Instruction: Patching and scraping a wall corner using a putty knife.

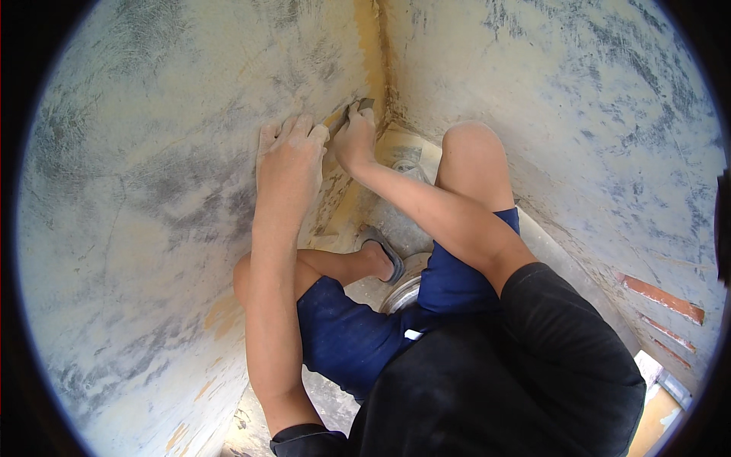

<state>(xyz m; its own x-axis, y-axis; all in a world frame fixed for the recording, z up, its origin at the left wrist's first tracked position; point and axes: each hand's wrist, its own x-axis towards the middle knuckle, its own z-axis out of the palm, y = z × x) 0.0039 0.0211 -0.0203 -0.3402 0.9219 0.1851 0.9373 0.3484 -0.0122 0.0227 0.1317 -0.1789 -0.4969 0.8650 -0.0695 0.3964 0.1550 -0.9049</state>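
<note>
My left hand [291,156] rests against the left wall [145,190], palm side to it, fingers spread and dusty. Just to its right, my right hand [356,139] is closed around a small dark grey flat piece [366,103] and holds it at the wall beside the corner. Most of that piece is hidden by the fingers, so I cannot tell whether it is a scraper or an abrasive pad. A yellowish-brown band [368,46] runs down the wall along the corner, and the wall around it is patchy grey and white.
The right wall [579,114] meets the left one ahead; bare red brick [662,297] shows low on it. Beneath me is a round metal-rimmed object [405,289]. A crumpled clear plastic item [410,169] lies on the floor by the corner. My sandalled foot [383,255] is near the left wall.
</note>
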